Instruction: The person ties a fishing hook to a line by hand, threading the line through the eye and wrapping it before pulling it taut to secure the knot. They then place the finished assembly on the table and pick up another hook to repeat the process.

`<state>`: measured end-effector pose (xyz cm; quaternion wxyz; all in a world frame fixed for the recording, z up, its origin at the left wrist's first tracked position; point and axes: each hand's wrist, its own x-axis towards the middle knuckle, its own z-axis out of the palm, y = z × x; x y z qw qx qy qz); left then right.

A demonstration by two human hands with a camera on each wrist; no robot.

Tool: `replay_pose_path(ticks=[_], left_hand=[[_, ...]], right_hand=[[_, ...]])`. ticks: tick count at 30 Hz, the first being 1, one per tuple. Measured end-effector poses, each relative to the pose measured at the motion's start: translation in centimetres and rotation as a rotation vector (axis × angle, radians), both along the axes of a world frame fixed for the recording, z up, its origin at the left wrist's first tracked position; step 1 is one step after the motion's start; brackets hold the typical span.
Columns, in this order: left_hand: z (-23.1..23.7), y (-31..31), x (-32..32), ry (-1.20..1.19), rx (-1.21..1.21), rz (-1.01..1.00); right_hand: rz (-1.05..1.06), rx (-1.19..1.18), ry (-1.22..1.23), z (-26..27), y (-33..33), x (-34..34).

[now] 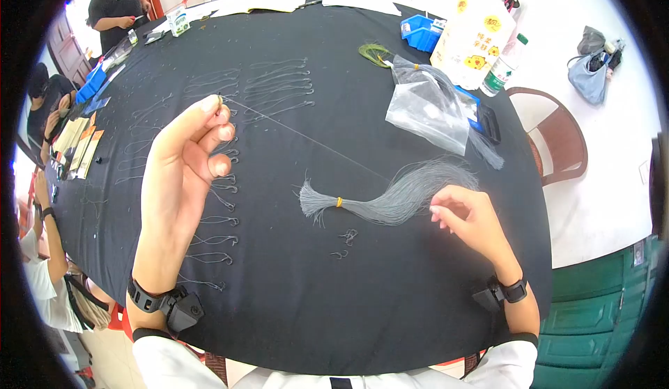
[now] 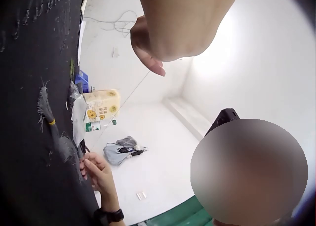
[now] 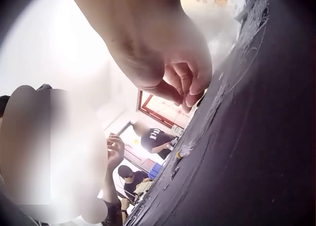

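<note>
My left hand (image 1: 185, 145) is raised over the table's left side, its thumb and forefinger pinching the end of a thin strand of line (image 1: 306, 138). The strand runs taut down to a bundle of grey line (image 1: 376, 208), tied near one end with a yellow band (image 1: 339, 201). At the bundle's loose right end is my right hand (image 1: 470, 218), fingers bent and thumb close to the fingertips; I cannot tell whether it grips any strands. Several small loose fish hooks (image 1: 348, 236) lie below the bundle. Hooks tied to looped lines (image 1: 216, 240) form columns beneath and beyond my left hand.
Black cloth (image 1: 411, 298) covers the round table. At the back right are a clear plastic bag (image 1: 425, 114), a blue bin (image 1: 419, 34), a yellow-white package (image 1: 474, 34) and a water bottle (image 1: 503, 68). A brown chair (image 1: 561, 138) stands at right; other people sit and stand at left.
</note>
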<state>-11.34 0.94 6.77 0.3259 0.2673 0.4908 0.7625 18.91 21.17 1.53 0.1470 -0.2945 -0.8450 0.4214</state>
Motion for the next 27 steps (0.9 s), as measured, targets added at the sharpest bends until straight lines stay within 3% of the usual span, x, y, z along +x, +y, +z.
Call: replay_pose_path(ticks=[4,5,7,10,14,17,20,27], left_hand=[[0.1,0.3,1.4,-0.032,-0.085,-0.009],[-0.2,0.2,1.9,-0.055,-0.082,-0.138],[-0.3,0.2,3.8,-0.100,-0.098,-0.317],[-0.7,0.3,6.1,-0.106,-0.229,-0.439],[-0.9,0.0,6.9,-0.168,-0.248,-0.506],[-1.3,-0.1,6.8,-0.168,-0.222,-0.523],[-1.6,0.0,6.9,-0.157,-0.208,-0.527],[-1.2,0.0,7.0,-0.180,-0.243,-0.568]], right_hand=[[0.114,0.537,0.056,1.9,-2.7,-0.7],[0.195,0.650,0.100,2.0,-3.3,-1.1],[0.337,0.691,-0.005,3.9,-5.3,-2.2],[0.450,0.798,0.132,4.7,-7.2,-4.1],[0.405,0.929,0.295,4.7,-8.5,-5.9],[0.362,0.925,0.314,4.6,-8.6,-6.2],[0.326,0.870,0.484,4.3,-8.3,-7.0],[0.382,0.744,0.579,4.1,-7.7,-7.3]])
